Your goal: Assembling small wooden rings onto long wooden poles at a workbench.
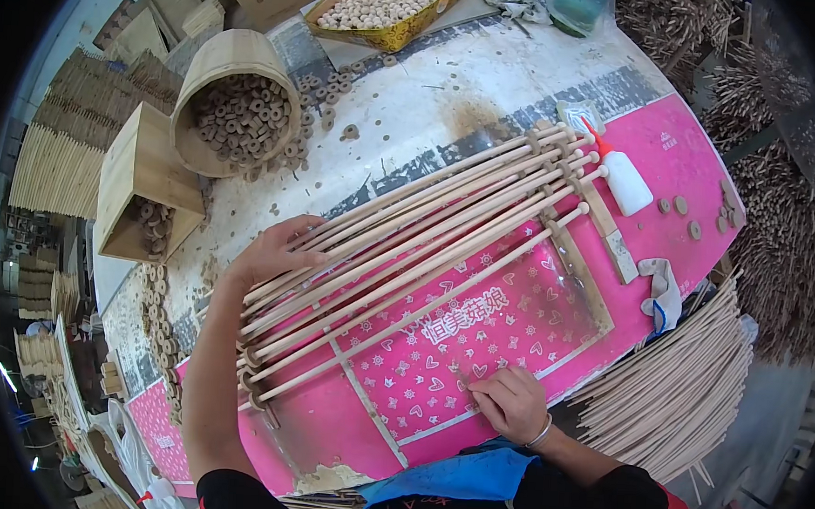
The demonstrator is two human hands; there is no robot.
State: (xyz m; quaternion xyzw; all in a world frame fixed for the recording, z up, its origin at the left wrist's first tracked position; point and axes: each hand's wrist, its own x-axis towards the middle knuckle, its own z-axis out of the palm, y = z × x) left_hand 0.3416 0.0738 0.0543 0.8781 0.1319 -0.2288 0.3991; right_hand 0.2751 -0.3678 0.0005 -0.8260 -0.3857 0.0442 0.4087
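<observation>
A row of pale wooden rods [408,241] lies slantwise across a pink printed sheet [515,326]. Small wooden rings sit on the rods near both ends, and rounded knobs tip their right ends. My left hand [272,254] rests on the rods toward their left end, thumb and fingers stretched apart. Closer to me, my right hand [510,405] hovers over the sheet, apart from the rods. Its fingers are curled, with thumb and forefinger pinched together; whatever they hold is too small to make out. A white squeeze bottle [627,184] with a red nozzle lies past the rods' right ends.
A wooden bucket [235,53] on its side spills rings at the far left, beside a wooden box [150,187] of rings. A yellow tray [393,34] of wooden balls stands at the back. Bundled rods [675,383] lie right of the table; a cloth [659,293] lies at its edge.
</observation>
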